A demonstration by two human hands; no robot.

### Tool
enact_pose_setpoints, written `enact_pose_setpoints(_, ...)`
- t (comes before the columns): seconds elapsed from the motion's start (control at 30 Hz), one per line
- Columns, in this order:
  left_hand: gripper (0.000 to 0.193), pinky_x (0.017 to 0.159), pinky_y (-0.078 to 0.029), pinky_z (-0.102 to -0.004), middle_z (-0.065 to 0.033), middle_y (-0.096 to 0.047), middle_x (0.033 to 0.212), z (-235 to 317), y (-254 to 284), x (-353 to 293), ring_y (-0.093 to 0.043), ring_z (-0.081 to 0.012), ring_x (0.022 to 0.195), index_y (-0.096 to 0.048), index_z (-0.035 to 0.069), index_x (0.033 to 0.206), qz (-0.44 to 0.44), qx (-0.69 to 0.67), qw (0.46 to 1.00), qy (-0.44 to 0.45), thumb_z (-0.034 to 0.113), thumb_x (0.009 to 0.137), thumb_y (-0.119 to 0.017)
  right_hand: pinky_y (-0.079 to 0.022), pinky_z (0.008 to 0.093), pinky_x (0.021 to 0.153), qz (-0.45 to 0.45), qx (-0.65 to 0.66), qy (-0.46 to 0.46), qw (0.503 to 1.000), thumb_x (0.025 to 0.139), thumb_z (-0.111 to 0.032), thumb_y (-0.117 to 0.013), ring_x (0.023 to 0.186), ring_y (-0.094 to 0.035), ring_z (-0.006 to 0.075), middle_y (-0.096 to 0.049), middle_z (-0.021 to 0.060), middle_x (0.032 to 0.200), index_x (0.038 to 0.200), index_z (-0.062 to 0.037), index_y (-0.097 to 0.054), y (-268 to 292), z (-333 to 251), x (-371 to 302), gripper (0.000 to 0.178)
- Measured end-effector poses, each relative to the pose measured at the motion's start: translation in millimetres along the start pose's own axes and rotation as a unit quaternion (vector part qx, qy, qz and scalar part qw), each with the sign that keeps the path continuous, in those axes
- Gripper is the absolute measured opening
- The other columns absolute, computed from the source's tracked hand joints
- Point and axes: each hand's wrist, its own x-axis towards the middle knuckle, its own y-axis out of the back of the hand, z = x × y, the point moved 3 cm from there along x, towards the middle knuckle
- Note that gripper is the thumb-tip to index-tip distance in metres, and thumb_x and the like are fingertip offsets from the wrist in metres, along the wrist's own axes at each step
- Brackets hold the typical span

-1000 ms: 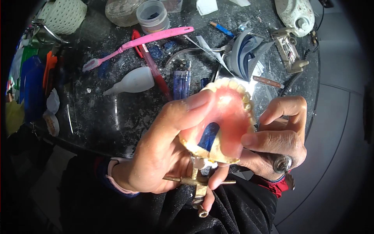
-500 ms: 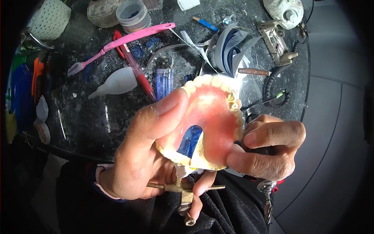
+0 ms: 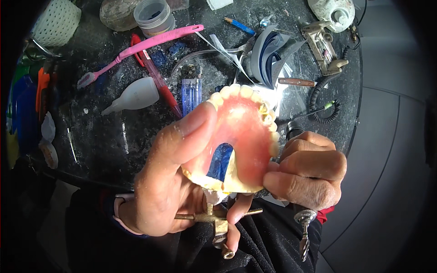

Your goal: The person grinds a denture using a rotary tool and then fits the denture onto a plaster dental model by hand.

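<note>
My left hand [image 3: 166,166] is closed around a dental model with a pink denture [image 3: 246,127], its thumb on the rim by the front teeth. The arch has cream teeth, two yellowish metal-looking ones, and a blue patch [image 3: 221,162] in the palate gap. Below it hangs a brass articulator [image 3: 214,217], with the fingers of the same hand about it. My right hand [image 3: 312,170] is closed on a rotary handpiece, mostly hidden by the fingers; its spiral metal bur [image 3: 305,236] points down. The fingertips of that hand touch or nearly touch the denture's right edge.
On the dusty dark table lie a pink toothbrush [image 3: 150,42], red pen [image 3: 159,84], blue lighter [image 3: 191,93], dropper bulb [image 3: 134,95] and sandpaper strips [image 3: 268,59]. A coiled black cord [image 3: 314,100] runs along the right edge. A brown-handled tool [image 3: 297,82] lies beyond the denture.
My right fingers have curled in more tightly, and the handpiece with its bur has shifted slightly left. The denture has tilted a little; the articulator's lower end has swung slightly right.
</note>
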Motion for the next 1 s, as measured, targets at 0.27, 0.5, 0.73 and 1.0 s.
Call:
enact_pose_setpoints(0.27,0.088,0.045,-0.054,-0.0530,-0.0243,-0.050,0.111,2.1,-1.9,10.9,-0.059,-0.0319,0.067,-0.029,0.008,0.133,-0.016,0.056,0.997,-0.041,0.076,0.076,-0.030,-0.017,0.0178,0.034,0.144,-0.100,-0.040,0.984,0.058,-0.034,-0.081,0.039,-0.039,0.0021,-0.057,-0.0014,0.061,0.074,-0.0112,-0.070,0.6,-1.1,-9.7,0.030)
enact_pose_setpoints(0.5,0.090,0.047,-0.057,-0.0467,-0.0272,-0.051,0.109,2.4,-2.6,7.4,-0.061,-0.0298,0.064,-0.024,0.002,0.134,0.056,0.094,0.987,-0.121,0.073,0.078,-0.031,-0.019,0.0163,0.034,0.091,-0.086,-0.043,0.991,0.058,-0.033,-0.080,0.043,-0.041,0.0018,-0.052,-0.0021,0.062,0.079,-0.0139,-0.073,-2.2,4.1,-7.7,0.030)
enact_pose_setpoints(0.73,0.103,0.049,-0.058,-0.0426,-0.0269,-0.050,0.106,-0.8,-1.9,8.9,-0.062,-0.0267,0.068,-0.015,-0.005,0.134,0.032,0.115,0.978,-0.173,0.069,0.072,-0.050,-0.026,0.0129,0.034,0.072,-0.112,-0.024,0.991,0.052,-0.031,-0.078,0.045,-0.042,0.0021,-0.048,-0.0023,0.064,0.078,-0.0157,-0.073,-1.2,5.2,-8.0,0.030)
enact_pose_setpoints(1.0,0.077,0.080,-0.037,-0.0439,-0.0245,-0.043,0.115,-3.8,-10.9,14.4,-0.047,-0.0251,0.097,-0.016,-0.001,0.128,-0.065,-0.070,0.966,-0.240,0.037,0.077,-0.059,-0.029,0.0130,0.033,0.080,-0.069,-0.025,0.994,0.047,-0.023,-0.077,0.046,-0.043,0.0028,-0.047,-0.0025,0.064,0.077,-0.0156,-0.074,-3.1,6.6,-4.3,0.031)
